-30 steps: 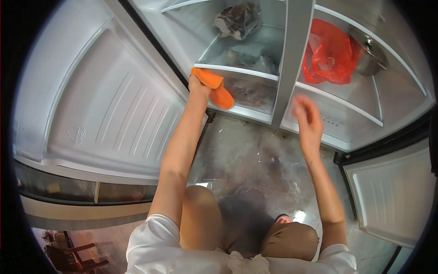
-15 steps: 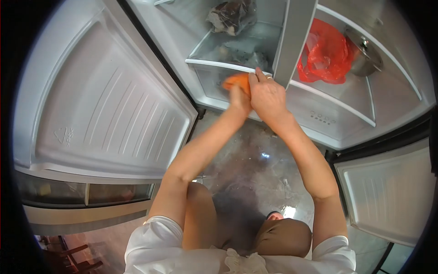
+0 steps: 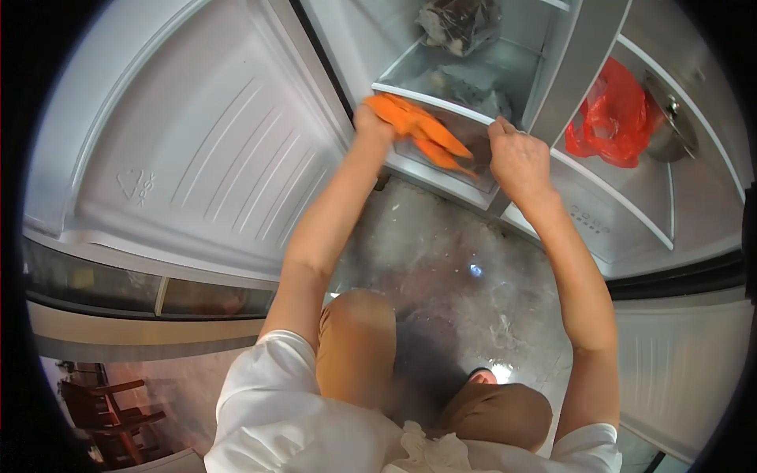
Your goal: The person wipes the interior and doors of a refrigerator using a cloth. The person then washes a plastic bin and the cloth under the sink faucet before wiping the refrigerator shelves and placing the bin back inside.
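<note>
An orange cloth (image 3: 418,130) hangs across the front of the lower clear drawer (image 3: 489,181). My left hand (image 3: 373,122) is closed on its left end, near the drawer's left corner; the cloth partly covers the fingers. At the drawer's right end, my right hand (image 3: 522,164) has its fingers curled over the white top edge, and a ring shows on one finger. Just above the drawer, a frosty bagged item (image 3: 469,87) lies on the shelf, with a dark bagged item (image 3: 460,25) higher up.
The left fridge door (image 3: 229,142) stands open beside my left arm. In the right compartment are a red plastic bag (image 3: 611,118) and a metal pot (image 3: 670,130). The right door (image 3: 682,355) is open too. Below is a shiny floor (image 3: 441,252); a wooden chair (image 3: 110,410) stands at lower left.
My left hand has moved left along the drawer with the orange cloth, which now hangs spread out. The hands have parted, my right one staying at the drawer's right end. The view has shifted.
</note>
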`<state>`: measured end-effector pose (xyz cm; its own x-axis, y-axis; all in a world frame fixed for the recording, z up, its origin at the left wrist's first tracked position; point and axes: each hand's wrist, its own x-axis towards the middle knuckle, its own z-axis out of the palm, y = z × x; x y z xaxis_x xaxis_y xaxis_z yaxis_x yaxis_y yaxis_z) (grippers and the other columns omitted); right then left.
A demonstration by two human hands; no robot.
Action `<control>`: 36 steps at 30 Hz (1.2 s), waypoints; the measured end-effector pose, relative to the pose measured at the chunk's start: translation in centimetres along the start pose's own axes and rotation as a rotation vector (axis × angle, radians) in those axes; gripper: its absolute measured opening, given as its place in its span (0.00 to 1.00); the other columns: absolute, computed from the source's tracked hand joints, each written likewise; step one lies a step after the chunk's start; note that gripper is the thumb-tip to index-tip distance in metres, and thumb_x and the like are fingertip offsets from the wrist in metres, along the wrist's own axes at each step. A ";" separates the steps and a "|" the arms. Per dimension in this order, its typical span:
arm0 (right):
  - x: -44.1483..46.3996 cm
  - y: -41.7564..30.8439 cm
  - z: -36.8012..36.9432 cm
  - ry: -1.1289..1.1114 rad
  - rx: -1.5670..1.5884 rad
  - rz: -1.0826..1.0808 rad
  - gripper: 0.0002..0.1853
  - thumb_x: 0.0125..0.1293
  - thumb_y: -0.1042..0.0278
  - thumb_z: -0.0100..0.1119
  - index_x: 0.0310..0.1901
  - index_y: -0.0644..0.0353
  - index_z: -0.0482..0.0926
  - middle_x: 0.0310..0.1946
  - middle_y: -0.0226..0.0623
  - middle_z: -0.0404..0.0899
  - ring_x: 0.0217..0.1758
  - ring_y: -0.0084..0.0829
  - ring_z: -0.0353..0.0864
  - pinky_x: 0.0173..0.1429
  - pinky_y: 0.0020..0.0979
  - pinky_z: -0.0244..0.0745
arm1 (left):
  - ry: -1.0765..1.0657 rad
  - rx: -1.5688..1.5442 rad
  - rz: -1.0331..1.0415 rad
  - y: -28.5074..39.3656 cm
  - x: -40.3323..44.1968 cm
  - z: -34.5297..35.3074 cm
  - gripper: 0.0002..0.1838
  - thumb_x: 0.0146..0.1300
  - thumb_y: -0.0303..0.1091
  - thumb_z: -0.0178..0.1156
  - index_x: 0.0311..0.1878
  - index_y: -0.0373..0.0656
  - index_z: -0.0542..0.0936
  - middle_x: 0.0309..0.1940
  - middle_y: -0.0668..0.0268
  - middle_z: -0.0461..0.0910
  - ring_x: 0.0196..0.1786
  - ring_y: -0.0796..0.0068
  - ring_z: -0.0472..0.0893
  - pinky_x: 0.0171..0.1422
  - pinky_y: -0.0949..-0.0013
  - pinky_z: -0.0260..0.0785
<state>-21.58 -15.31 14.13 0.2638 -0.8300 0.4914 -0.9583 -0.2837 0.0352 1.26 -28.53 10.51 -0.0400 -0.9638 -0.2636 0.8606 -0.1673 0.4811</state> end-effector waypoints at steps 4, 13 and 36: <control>-0.9 0.5 0.7 0.047 0.005 0.003 0.08 0.53 0.77 0.53 0.37 0.63 0.77 0.56 0.46 0.78 0.37 0.44 0.86 0.40 0.41 0.81 | -0.077 -0.225 0.090 -2.7 4.1 -2.6 0.18 0.73 0.38 0.35 0.49 0.42 0.74 0.45 0.58 0.78 0.47 0.60 0.79 0.55 0.52 0.75; -0.6 0.6 -0.8 -0.014 0.095 0.031 0.08 0.54 0.71 0.53 0.30 0.65 0.81 0.55 0.56 0.77 0.38 0.45 0.86 0.43 0.41 0.81 | -0.274 0.230 -0.332 -15.8 -6.0 1.8 0.15 0.75 0.37 0.40 0.57 0.45 0.72 0.54 0.61 0.77 0.56 0.64 0.78 0.61 0.55 0.72; -25.4 -1.6 6.1 -0.472 1.285 0.777 0.13 0.61 0.79 0.44 0.39 0.64 0.81 0.29 0.39 0.81 0.28 0.25 0.85 0.36 0.27 0.75 | -0.377 1.978 1.304 -10.4 -3.6 4.9 0.11 0.54 0.38 0.58 0.27 0.41 0.82 0.36 0.57 0.81 0.44 0.55 0.77 0.48 0.51 0.63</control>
<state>-26.08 3.34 -3.69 0.0154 -0.9607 -0.2773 -0.2043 0.2684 -0.9414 -10.02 -24.30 10.54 -0.3443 -0.6351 0.6914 -0.7810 0.6025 0.1646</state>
